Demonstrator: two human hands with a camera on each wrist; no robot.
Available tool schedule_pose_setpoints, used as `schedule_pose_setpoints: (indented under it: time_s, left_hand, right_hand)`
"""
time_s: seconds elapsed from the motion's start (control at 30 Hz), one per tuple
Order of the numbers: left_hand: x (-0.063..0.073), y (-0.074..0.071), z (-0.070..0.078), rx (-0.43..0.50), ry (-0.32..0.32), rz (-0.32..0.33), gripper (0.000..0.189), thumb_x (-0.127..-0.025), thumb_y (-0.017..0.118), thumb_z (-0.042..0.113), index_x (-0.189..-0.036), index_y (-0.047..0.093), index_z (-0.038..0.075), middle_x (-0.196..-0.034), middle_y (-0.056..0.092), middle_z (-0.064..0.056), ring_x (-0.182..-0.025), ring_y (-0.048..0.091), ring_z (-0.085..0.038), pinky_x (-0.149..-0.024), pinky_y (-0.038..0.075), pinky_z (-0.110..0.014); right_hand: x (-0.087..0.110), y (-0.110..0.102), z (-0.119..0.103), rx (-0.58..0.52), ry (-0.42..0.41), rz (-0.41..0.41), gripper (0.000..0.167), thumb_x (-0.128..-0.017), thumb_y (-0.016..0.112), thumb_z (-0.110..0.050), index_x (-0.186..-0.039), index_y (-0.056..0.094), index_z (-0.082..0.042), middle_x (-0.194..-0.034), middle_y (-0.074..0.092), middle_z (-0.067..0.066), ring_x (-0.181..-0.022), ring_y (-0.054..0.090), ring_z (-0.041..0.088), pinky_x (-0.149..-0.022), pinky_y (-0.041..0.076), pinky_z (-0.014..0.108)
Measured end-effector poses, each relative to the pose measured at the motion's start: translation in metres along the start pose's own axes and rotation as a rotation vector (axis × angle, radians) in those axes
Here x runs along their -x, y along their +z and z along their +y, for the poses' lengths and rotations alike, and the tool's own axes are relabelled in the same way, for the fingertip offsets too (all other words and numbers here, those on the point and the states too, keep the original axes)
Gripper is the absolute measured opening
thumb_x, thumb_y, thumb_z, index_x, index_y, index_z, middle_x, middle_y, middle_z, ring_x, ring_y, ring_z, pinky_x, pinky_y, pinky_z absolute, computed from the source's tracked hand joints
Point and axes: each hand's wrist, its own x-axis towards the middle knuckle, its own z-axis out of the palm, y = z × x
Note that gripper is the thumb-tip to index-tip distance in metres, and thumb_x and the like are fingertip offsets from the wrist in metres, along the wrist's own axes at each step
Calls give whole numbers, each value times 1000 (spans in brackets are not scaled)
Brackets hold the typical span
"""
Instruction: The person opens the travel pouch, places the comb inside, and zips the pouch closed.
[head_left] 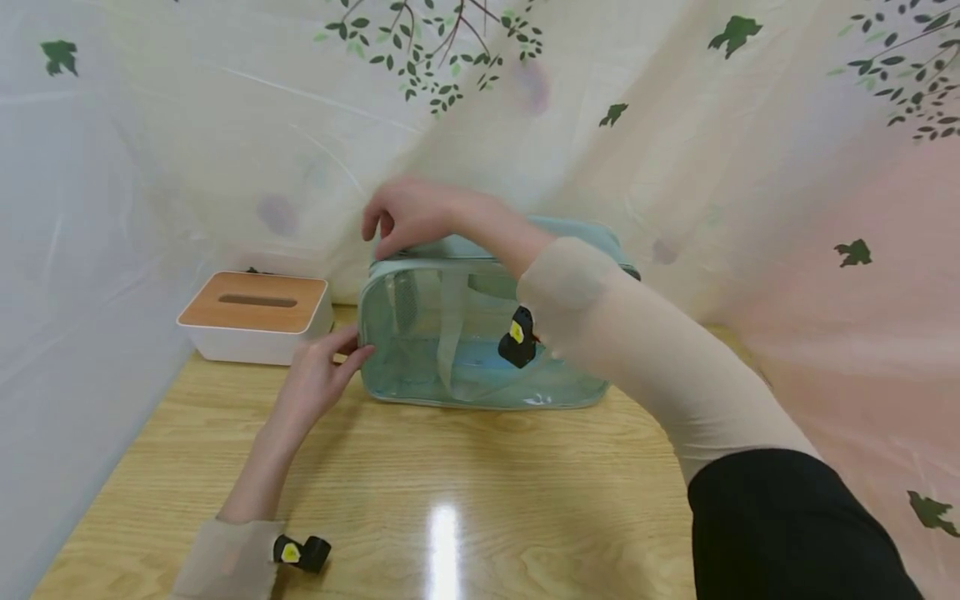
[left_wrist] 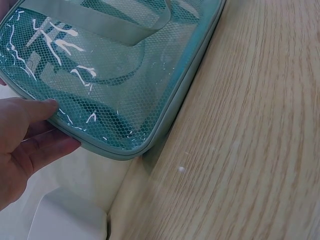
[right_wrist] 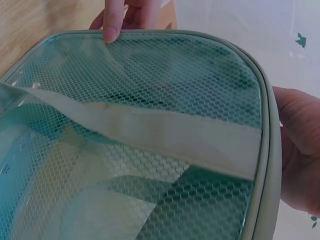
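Observation:
A see-through green bag (head_left: 405,367) with a pale strap handle (head_left: 450,333) stands upright on the table. Its clear front and mesh fill much of the right wrist view. My left hand (head_left: 318,375) pinches the bag's left side edge, thumb in front and fingers behind, as the left wrist view also shows. At the top left corner my right hand (head_left: 416,212) has its fingers curled down and grips the bag's top rim. Whether a zipper pull sits between those fingertips is hidden. In the right wrist view, the right hand (right_wrist: 300,150) is partly behind the piped edge.
Left of the bag sits a white tissue box (head_left: 247,342) with a wooden lid (head_left: 240,312), close to my left hand. A patterned curtain (head_left: 480,142) hangs behind the table (head_left: 420,492). My right forearm passes in front of the bag's right part.

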Motion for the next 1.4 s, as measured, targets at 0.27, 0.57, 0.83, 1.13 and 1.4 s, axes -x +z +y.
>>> schedule_pose_setpoints:
  time_s: [0.27, 0.57, 0.83, 1.13, 1.4]
  left_hand:
    - [2, 0, 1, -11, -5, -2, 9, -96, 71, 6, -105, 73, 4, -89, 77, -14, -83, 75, -29, -65, 66, -42]
    - [2, 0, 2, -1, -12, -7, 10, -97, 70, 6, -107, 73, 3, -90, 77, -15, -83, 75, -29, -65, 67, -41]
    - [3, -1, 3, -2, -17, -9, 11, -97, 70, 6, -108, 73, 3, -90, 77, -15, -84, 75, -30, -66, 67, -42]
    - [2, -1, 4, -9, -6, -8, 9, -97, 70, 5, -105, 72, 3, -88, 76, -14, -82, 75, -29, -65, 67, -41]
    - [1, -1, 2, -16, -12, -12, 8, -97, 70, 6, -104, 72, 3, -89, 77, -15, -83, 75, -29, -66, 67, -42]
  right_hand:
    - [-4, 4, -10, 39, -7, -50, 24, -102, 65, -19, -120, 74, -6, -121, 74, 9, -109, 68, 20, -98, 56, 32]
    - [-4, 3, -14, 104, 17, -56, 25, -97, 59, -1, -113, 77, -5, -117, 76, 10, -107, 68, 21, -97, 56, 32]
    - [0, 4, -13, 142, 25, -39, 23, -95, 58, -2, -100, 80, -6, -97, 74, 5, -84, 58, 13, -75, 47, 21]
    - [0, 4, -13, 156, 37, -55, 20, -101, 55, -9, -99, 74, -8, -89, 64, -1, -82, 56, 13, -75, 44, 21]
    - [-1, 4, -10, 181, 41, -32, 24, -103, 49, -8, -105, 72, -4, -97, 67, 5, -93, 61, 19, -87, 51, 29]
